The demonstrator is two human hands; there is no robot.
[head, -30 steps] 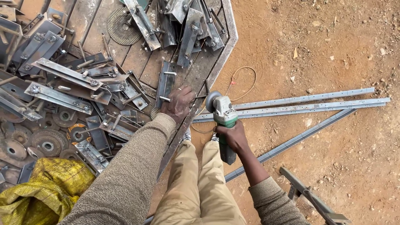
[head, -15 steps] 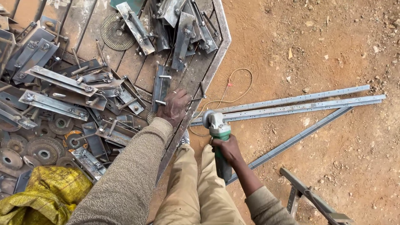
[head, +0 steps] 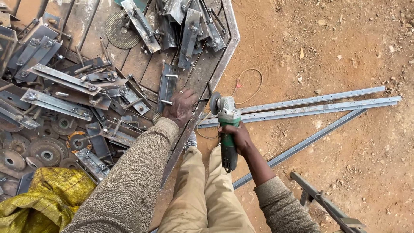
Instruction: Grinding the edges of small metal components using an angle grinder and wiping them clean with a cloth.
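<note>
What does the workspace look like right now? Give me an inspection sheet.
Surface: wooden table with a metal edge, beside bare dirt ground.
Job's things: green angle grinder, disc at the table edge; flat metal bracket under the left hand.
Clutter: piled metal brackets, worn grinding discs, yellow sack.
Grippers: left hand pressing on the table; right hand gripping the grinder.
Cables: thin cord looped on the dirt.
Surroundings: long metal bars on the ground.
</note>
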